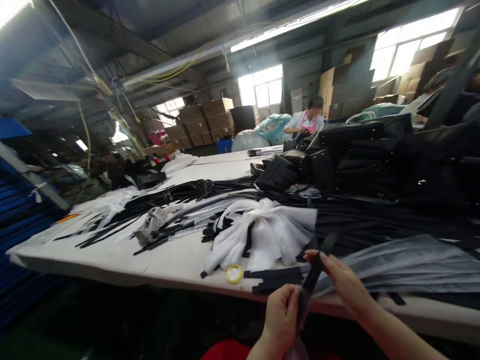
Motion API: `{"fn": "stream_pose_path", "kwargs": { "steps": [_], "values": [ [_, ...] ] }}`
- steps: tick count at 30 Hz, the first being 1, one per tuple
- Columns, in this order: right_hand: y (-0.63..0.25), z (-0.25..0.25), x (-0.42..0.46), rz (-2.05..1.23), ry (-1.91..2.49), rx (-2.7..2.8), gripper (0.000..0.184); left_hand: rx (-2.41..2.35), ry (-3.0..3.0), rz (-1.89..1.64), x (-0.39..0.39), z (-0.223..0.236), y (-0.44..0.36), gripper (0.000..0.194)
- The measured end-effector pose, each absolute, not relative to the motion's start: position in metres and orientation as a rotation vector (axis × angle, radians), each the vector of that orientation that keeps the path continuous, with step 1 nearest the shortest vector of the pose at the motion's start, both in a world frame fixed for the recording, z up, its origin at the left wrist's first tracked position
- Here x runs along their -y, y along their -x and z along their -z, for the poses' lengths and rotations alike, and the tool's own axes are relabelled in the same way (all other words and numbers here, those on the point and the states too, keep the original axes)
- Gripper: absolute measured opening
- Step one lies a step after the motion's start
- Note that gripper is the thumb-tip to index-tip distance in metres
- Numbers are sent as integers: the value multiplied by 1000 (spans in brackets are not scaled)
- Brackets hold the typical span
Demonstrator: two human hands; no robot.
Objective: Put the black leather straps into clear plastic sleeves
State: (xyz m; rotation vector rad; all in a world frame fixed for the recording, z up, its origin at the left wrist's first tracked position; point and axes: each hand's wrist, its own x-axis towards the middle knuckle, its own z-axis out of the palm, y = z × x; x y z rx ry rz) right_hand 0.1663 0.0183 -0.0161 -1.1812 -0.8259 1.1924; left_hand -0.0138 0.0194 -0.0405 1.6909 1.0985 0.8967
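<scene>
Between my hands, over the table's front edge, runs a black strap (312,274). My left hand (282,311) is closed around its lower part, where thin translucent wrapping shows. Higher up, my right hand (337,272) pinches the strap between thumb and fingers. Behind my right hand spread grey straps under clear plastic film (405,265). A short stack of black strap ends (277,279) sticks out left of my hands. Beyond it lies a fanned bundle in white wrapping (268,232), with a yellow tape roll (234,274) at the table edge.
Long black straps (202,189) cover much of the white table (176,272). Black bags (360,155) are heaped at the back right. A co-worker in a pink apron (309,124) is at the far side. Cardboard boxes (195,122) stand behind, and blue stacked material (18,250) stands left.
</scene>
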Motion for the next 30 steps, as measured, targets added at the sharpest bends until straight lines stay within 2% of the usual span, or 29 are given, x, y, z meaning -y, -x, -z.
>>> {"fn": "stream_pose_path", "kwargs": {
  "steps": [4, 9, 12, 14, 18, 23, 28, 30],
  "values": [
    [-155, 19, -15, -1459, 1129, 829, 51, -1092, -1773, -964, -21, 34, 11, 41],
    [-167, 18, -21, -1257, 1065, 608, 51, -1094, -1875, -843, -24, 36, 10, 43],
    [-161, 31, -13, -1549, 1052, 742, 49, -1052, -1841, -854, -28, 35, 7, 41],
    [-162, 40, -11, -1631, 1025, 708, 48, -1051, -1853, -827, -29, 36, 5, 42],
    [-173, 41, -16, -1387, 1056, 589, 48, -1106, -1801, -699, -29, 38, 1, 46],
    [-169, 31, -11, -1654, 1015, 696, 53, -1090, -1817, -808, -32, 35, -7, 42],
    [-193, 17, -23, -1359, 1041, 686, 57, -1086, -1899, -785, -34, 36, -8, 41],
    [-194, 14, -25, -1354, 1068, 818, 61, -1086, -1880, -807, -36, 33, -10, 41]
  ]
}}
